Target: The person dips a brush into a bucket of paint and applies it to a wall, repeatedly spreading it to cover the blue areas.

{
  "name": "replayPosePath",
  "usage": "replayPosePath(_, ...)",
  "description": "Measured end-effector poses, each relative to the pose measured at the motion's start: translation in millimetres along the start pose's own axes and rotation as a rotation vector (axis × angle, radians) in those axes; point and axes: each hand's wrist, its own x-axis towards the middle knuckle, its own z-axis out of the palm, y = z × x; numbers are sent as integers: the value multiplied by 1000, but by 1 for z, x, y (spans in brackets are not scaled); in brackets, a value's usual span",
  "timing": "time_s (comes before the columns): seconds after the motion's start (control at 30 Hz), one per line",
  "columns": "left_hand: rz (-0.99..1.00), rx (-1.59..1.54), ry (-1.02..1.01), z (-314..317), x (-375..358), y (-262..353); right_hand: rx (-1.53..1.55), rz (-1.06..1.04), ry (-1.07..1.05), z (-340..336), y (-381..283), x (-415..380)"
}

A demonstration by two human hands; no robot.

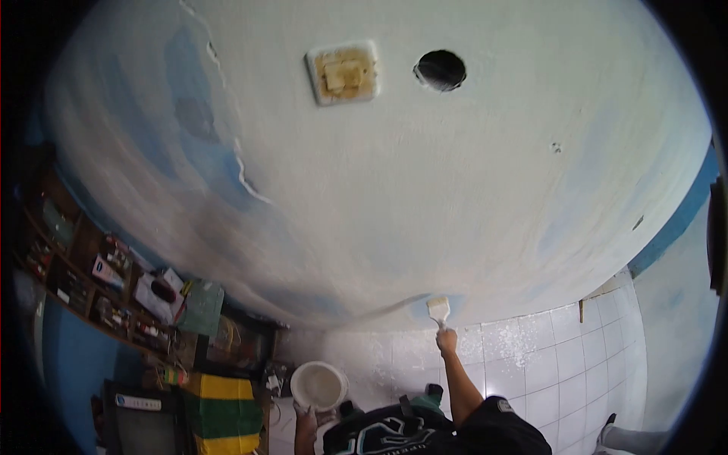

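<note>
The right hand [447, 340] is closing around the handle of the paintbrush [439, 309], whose long axis is running straight up from the hand, bristles touching the wall [425, 189]. The left hand [305, 422] is gripping the white bucket [319, 385] just above it, well apart from the brush.

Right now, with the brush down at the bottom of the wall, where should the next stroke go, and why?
Probably a short stroke leftward along the wall's lower edge. The right hand holds the brush on a patch that looks blue, with blue-grey showing left of it. The left hand holds the bucket.
</note>
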Motion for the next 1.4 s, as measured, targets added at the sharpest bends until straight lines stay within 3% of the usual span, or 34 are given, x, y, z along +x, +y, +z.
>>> replayPosePath(0.1,-125,-66,4,-7,1,-1,514,166,45,-87,-87,-34)
replayPosePath(0.23,-166,-44,28,1,7,8,558,-251,281,-203,-194,-11)
replayPosePath(0.33,-165,-26,29,9,3,10,616,-415,231,-309,-286,0)
replayPosePath(0.4,-147,-33,-6,13,4,7,705,-393,104,-359,-331,2)
replayPosePath(0.5,-174,0,-4,21,9,2,810,-395,-98,-363,-327,35)
replayPosePath(0.57,-149,19,25,40,7,2,835,-327,-112,-331,-297,47)
replayPosePath(0.7,-151,28,67,80,-7,1,717,-165,-121,-242,-191,46)
replayPosePath(0.73,-174,11,52,89,-5,-4,662,-237,-124,-204,-136,60)
replayPosePath(0.77,-170,-4,5,94,-4,-9,664,-92,-142,-182,-108,56)
replayPosePath(0.8,-174,9,-7,105,-9,-11,789,114,-295,-166,-73,51)
replayPosePath(0.87,-173,39,-24,127,-15,-10,535,311,-381,-130,4,54)
replayPosePath(0.93,-151,83,24,147,-27,-7,538,411,-317,-121,44,38)
replayPosePath(1.03,-161,52,77,166,-43,-22,273,308,-114,-148,62,36)
replayPosePath(1.1,-140,67,38,174,-46,-34,149,68,180,-190,36,43)
replayPosePath(1.13,-138,98,53,180,-48,-30,188,-13,155,-247,-21,38)
replayPosePath(1.17,-145,100,47,185,-51,-27,192,-109,204,-260,-19,58)
replayPosePath(1.2,-154,105,37,193,-52,-26,385,-126,152,-316,-83,52)
replayPosePath(1.3,-141,142,-16,207,-46,-22,497,-458,214,-408,-165,65)
replayPosePath(1.33,-137,154,-33,210,-44,-25,452,-508,199,-431,-185,71)
replayPosePath(1.4,-165,159,-61,212,-35,-30,698,-398,55,-451,-215,82)
